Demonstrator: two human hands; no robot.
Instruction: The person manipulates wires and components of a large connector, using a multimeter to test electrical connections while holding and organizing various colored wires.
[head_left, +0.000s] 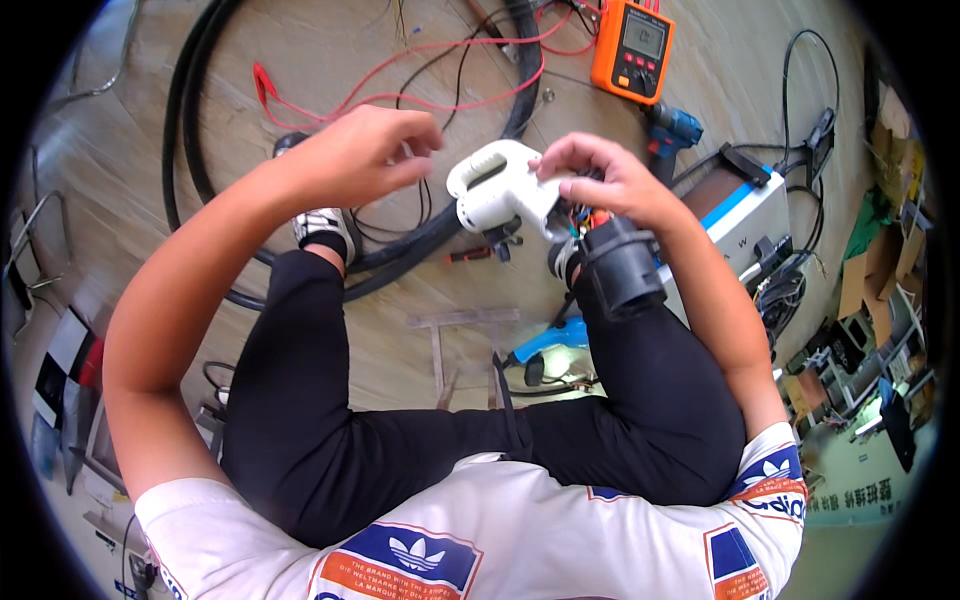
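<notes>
My right hand [605,180] has its fingers and thumb closed on the edge of a white charging-gun housing [495,200] with a looped handle. A round black connector socket [625,268] hangs just below that hand, above my right knee. Coloured wires [590,217] show between the housing and the socket. Left of the housing, my left hand [385,155] is in the air, touching nothing. Its fingers are loosely bent with a gap to the thumb, and I see nothing in them. A thick black cable [400,255] runs behind the housing in a wide loop on the floor.
An orange meter [632,55] with red leads [440,95] lies at the far side, near a blue drill [677,128]. A white case [750,220] stands to the right. A blue tool [550,342] and a red-handled screwdriver [468,255] lie between my legs.
</notes>
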